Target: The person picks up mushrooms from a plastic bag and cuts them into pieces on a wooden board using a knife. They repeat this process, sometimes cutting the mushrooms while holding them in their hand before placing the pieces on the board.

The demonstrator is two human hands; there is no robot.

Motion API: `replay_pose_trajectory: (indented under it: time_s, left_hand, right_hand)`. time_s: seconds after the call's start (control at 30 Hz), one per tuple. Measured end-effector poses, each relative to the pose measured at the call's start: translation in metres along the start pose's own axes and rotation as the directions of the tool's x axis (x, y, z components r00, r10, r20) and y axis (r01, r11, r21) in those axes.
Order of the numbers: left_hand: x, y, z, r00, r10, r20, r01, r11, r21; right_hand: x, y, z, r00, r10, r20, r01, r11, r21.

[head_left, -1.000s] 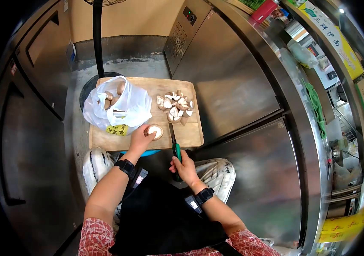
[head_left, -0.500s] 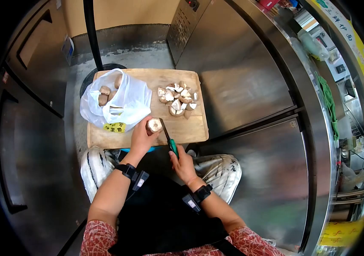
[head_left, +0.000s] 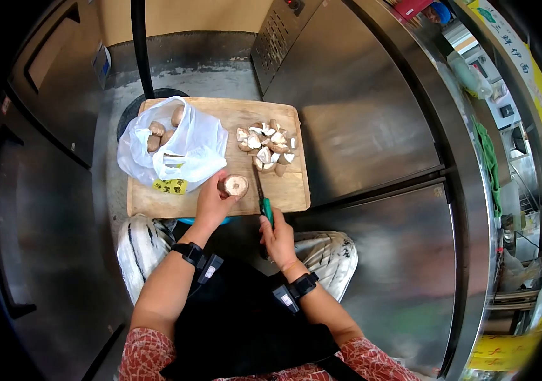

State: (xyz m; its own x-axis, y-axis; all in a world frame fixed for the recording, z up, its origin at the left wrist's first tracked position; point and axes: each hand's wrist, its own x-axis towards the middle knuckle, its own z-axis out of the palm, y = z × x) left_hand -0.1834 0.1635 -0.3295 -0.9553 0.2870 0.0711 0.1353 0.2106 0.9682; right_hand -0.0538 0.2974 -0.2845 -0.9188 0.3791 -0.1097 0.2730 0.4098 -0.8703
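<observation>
Mushroom [head_left: 235, 185] at cutting board [head_left: 287, 190] near edge, pinched stem-up in left hand [head_left: 210, 204]; green-handled knife [head_left: 261, 193], clenched by right hand [head_left: 277, 238], swung off it, now alongside; mushroom seemingly uncut.

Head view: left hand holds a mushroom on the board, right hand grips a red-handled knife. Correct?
No: in the head view the knife has a green handle, not a red one. The left hand does hold the mushroom on the cutting board, and the right hand grips the knife.
</observation>
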Motion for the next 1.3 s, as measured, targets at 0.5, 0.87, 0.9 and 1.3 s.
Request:
replay_pose_trajectory:
  time_s: [0.5,0.87,0.9,1.3]
  left_hand:
    - [-0.028,0.105,-0.028,0.964,0.131,0.232,0.024,0.824,-0.566]
    - [-0.056,0.183,-0.061,0.881,0.471,0.048,-0.427,0.834,-0.349]
    - [-0.058,0.182,-0.058,0.901,0.433,0.012,-0.385,0.814,-0.434]
    - [-0.069,0.180,-0.056,0.802,0.587,-0.109,-0.596,0.775,-0.209]
  right_hand:
    - [-0.023,-0.087,-0.041,0.992,-0.010,-0.124,0.082,0.802,0.592]
    - [-0.064,-0.175,-0.061,0.823,-0.565,-0.063,0.554,0.822,-0.132]
    - [-0.065,-0.176,-0.061,0.801,-0.596,-0.057,0.581,0.797,-0.167]
    - [-0.076,-0.181,-0.055,0.703,-0.711,0.016,0.664,0.647,-0.374]
